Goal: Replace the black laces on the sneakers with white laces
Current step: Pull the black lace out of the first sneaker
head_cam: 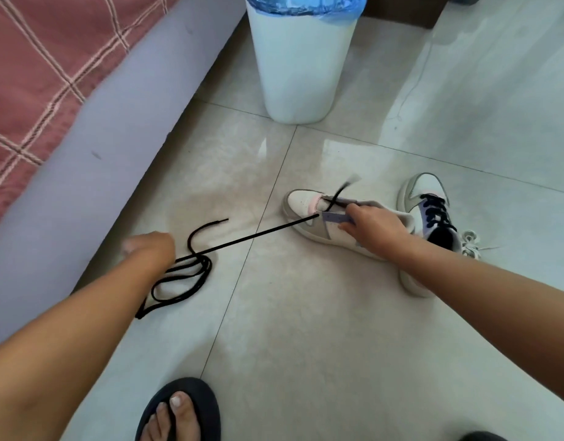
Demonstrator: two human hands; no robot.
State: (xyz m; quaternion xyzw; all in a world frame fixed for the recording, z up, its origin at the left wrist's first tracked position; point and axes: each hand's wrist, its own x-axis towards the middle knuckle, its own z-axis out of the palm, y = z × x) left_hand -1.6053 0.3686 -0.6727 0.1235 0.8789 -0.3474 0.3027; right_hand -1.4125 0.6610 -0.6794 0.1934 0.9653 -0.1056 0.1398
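The right hand (374, 226) grips the lilac side panel of the white low-top sneaker (309, 214) lying on the glossy pale tiled floor (306, 329), fingers curled over its collar. A thin black lace (252, 236) runs taut from that shoe's eyelets to the left hand (150, 246), which is blurred; it seems closed on the lace, though I cannot tell for sure. Loose black loops lie beside it. The second sneaker (430, 211), black-laced, stands behind the right wrist, with bunched white laces (469, 243) just beside it
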